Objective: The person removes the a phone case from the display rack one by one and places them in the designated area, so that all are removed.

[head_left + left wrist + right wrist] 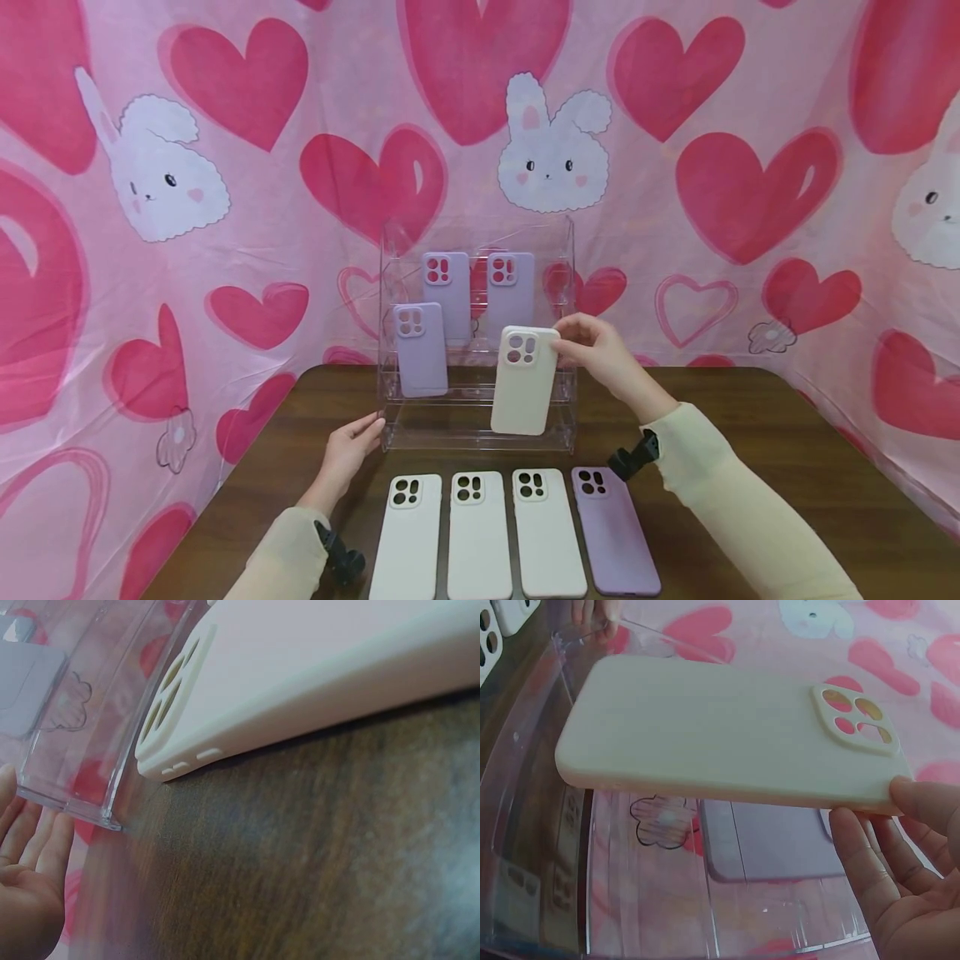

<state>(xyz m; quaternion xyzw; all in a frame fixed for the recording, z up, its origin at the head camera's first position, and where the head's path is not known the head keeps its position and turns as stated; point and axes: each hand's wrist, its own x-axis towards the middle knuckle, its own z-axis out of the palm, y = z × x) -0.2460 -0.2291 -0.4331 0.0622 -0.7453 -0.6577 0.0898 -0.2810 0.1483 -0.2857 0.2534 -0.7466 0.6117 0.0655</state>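
Lying before the clear stand (468, 390) are four cases (480, 537).

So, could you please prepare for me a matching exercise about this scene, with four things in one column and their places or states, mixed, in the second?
Things:
1. Right hand
2. Left hand
3. Purple phone case on the table
4. Clear stand

Places or states:
A. At the right end of a row of four
B. Bears three lilac cases
C. Pinches a cream case near its top corner
D. At the stand's lower left side

Pairs: 1-C; 2-D; 3-A; 4-B
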